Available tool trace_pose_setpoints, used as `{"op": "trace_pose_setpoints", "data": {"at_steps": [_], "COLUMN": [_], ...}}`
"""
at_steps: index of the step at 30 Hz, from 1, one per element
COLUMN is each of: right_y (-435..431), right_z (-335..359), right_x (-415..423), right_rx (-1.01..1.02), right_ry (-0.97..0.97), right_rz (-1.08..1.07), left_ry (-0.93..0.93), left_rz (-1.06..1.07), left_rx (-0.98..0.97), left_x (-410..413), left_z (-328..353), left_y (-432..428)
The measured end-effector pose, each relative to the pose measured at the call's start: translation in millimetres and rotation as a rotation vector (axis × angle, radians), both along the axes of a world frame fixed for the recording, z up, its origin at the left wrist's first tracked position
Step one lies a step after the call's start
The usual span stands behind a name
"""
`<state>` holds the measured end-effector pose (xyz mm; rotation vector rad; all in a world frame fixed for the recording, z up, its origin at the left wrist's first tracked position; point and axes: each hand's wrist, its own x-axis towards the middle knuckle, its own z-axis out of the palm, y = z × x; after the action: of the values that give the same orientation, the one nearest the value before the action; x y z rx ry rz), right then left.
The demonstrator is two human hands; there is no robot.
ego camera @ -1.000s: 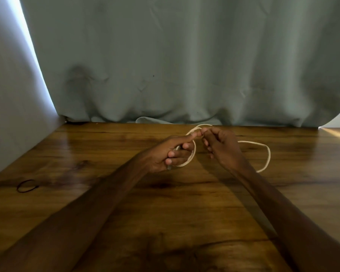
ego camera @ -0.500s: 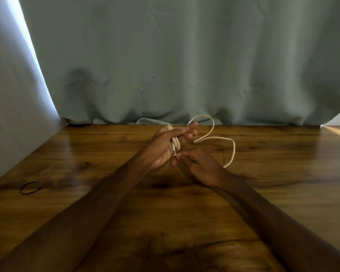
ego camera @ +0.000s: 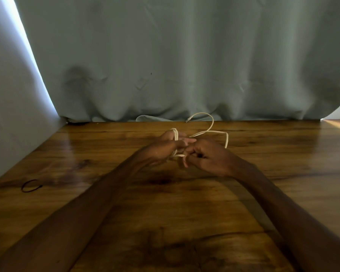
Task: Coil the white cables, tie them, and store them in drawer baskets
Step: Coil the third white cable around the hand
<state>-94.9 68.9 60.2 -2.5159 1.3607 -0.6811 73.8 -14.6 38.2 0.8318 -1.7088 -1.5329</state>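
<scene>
Far left, a black band (ego camera: 31,186) lies on the table (ego camera: 185,213), well apart from the hands. Left hand (ego camera: 161,151), at centre over the far half of the table: several turns of cable (ego camera: 227,138) are looped around its extended fingers (ego camera: 185,141), so it serves as the former for the coil and holds the turns. Right hand (ego camera: 210,157), just beside and touching the left: closed in a narrow pinch on the cable strand at the underside of the coil. From the hands the free cable runs right in a loose loop, bends back above the table and ends in a plug (ego camera: 187,120) near the curtain (ego camera: 185,65) hem.

Compared with half a second earlier, the right hand sits higher and closer against the left, the free loop is shorter, and the plug end has swung left toward the curtain. The band has not moved.

The table is bounded by a wall (ego camera: 8,114) at left and the curtain at the far edge; open wood extends to the right of the hands and across the whole near half.
</scene>
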Motion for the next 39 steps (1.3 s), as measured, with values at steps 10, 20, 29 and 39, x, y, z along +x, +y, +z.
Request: {"op": "trace_pose_setpoints", "data": {"at_steps": [10, 20, 29, 39], "right_y": [1.9, -14.3, -14.0, 2.5], "right_z": [21.8, -6.1, -18.1, -7.0], "right_x": [-26.5, -43.5, -3.5, 9.4], "right_rx": [-0.376, -0.186, 0.030, -0.043], "right_ry": [-0.121, -0.207, -0.159, -0.149], "right_rz": [-0.037, -0.032, -0.031, 0.093], "left_ry": [-0.168, 0.241, 0.597, 0.550], "left_rz": [-0.428, -0.596, -0.241, 0.214], "left_rx": [0.113, 0.181, 0.187, 0.091], "left_x": [1.4, 1.0, -6.3, 0.5], "left_z": [18.4, 31.0, 34.4, 16.4], "left_y": [32.6, 34.1, 31.2, 2.8]}}
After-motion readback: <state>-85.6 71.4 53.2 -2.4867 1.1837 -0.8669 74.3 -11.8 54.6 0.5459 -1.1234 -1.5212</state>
